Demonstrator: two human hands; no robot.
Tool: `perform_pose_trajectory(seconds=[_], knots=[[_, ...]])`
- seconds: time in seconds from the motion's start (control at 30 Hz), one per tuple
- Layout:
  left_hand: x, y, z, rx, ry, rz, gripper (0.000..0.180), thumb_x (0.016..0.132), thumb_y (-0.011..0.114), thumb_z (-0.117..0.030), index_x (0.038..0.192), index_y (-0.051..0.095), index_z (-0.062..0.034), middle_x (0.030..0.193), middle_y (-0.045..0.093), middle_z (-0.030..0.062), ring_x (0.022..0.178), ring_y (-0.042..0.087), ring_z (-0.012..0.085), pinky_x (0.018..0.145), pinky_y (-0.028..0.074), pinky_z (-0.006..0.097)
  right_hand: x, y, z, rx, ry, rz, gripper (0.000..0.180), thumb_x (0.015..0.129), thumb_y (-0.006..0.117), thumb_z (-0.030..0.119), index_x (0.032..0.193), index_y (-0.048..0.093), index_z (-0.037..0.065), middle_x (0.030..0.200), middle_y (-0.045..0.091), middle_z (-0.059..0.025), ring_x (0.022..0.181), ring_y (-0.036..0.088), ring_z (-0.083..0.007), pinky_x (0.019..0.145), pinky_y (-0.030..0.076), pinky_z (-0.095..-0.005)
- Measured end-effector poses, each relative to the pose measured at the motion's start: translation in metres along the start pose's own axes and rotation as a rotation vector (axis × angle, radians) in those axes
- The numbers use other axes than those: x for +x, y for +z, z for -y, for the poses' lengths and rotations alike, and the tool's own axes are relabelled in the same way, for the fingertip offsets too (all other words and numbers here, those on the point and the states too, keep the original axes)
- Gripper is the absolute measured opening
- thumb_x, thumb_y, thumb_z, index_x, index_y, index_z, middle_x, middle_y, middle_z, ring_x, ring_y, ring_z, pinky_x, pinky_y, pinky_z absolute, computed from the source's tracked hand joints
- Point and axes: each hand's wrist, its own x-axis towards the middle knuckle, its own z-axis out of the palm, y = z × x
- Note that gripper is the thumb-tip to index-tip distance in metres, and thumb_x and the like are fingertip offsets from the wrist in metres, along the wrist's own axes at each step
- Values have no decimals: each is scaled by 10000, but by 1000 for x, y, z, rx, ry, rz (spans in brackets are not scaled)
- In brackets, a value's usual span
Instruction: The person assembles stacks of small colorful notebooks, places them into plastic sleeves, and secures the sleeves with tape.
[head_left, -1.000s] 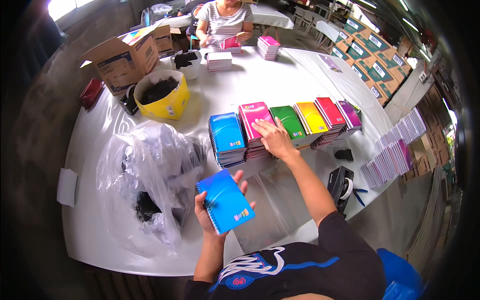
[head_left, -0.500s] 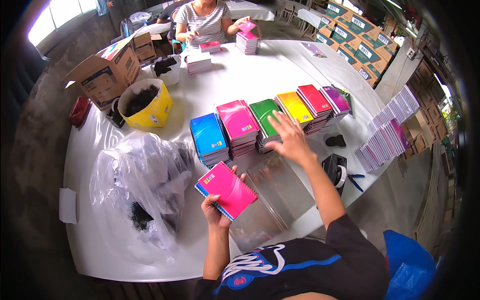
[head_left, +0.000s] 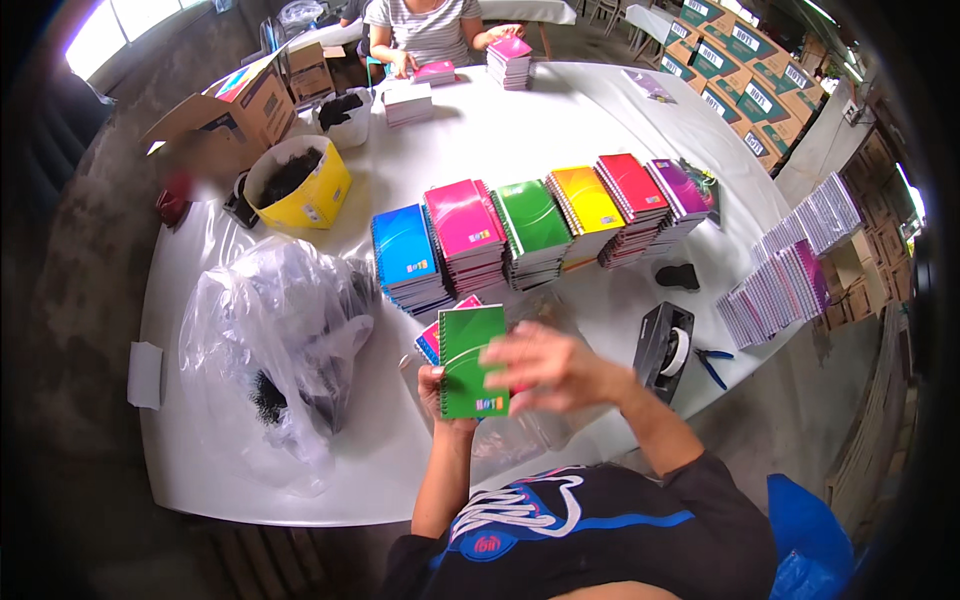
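Note:
My left hand [head_left: 447, 408] is closed on a small bundle of spiral notebooks. On top lies a green notebook [head_left: 470, 365]; the corners of a pink notebook and a blue notebook stick out behind it. My right hand [head_left: 550, 368] is smeared by motion, its fingers across the right side of the green cover; its grip is unclear. Beyond my hands runs a row of notebook stacks: blue [head_left: 405, 245], pink [head_left: 465, 220], green [head_left: 532, 218], yellow [head_left: 588, 200], red [head_left: 632, 188] and purple [head_left: 678, 188].
Left are a plastic bag [head_left: 290, 340] and a yellow tub [head_left: 325, 195] of dark material. A tape dispenser [head_left: 655, 350], blue pliers [head_left: 713, 366] and more notebooks [head_left: 775, 290] lie right. Across the table, a person [head_left: 425, 35] handles small stacks. Cartons [head_left: 745, 80] stand behind.
A green notebook now covers the pink one in my left hand. My right hand has come back from the green stack to the bundle. The view has shifted slightly.

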Motion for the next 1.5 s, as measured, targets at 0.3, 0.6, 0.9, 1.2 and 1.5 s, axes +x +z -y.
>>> perform_pose_trajectory(seconds=[0.3, 0.6, 0.9, 1.2, 1.5], knots=[[18, 38, 51, -36, -64, 15, 909, 546, 603, -161, 1382, 296, 21, 1338, 384, 284, 1299, 352, 383, 1139, 123, 552, -51, -73, -158, -669, 712, -76, 438, 740, 701, 91, 1168, 612, 67, 1202, 593, -130, 1128, 561, -274, 996, 406, -413], [53, 27, 67, 55, -127, 134, 928, 670, 653, -363, 1437, 229, -59, 1421, 304, 248, 1319, 312, 413, 1079, 201, 626, -39, -96, -108, 765, 148, -472, 313, 762, 586, -129, 1026, 674, 15, 1061, 670, -112, 1071, 599, -222, 937, 455, -355], [53, 17, 114, -45, -204, 26, 881, 605, 582, -258, 1407, 282, -52, 1341, 377, 312, 1146, 455, 505, 943, 379, 628, -67, -130, -161, -336, 481, -154, 532, 814, 639, 133, 1323, 484, 144, 1384, 451, -93, 1301, 388, -282, 1094, 242, -501], [77, 12, 126, 174, -186, -48, 813, 730, 636, -382, 1391, 315, -35, 1325, 422, 281, 1141, 491, 460, 978, 366, 601, -99, -132, -129, -577, 233, -622, 316, 746, 572, -47, 1030, 660, 60, 983, 681, -103, 911, 659, -245, 957, 431, -452], [78, -10, 130, 176, 42, -72, 868, 671, 638, -374, 1407, 284, -81, 1371, 383, 225, 1232, 404, 447, 953, 363, 653, -103, -127, -83, -327, 119, -4, 647, 675, 733, 417, 1243, 559, 160, 1295, 528, -87, 1200, 500, -241, 1003, 341, -492]])
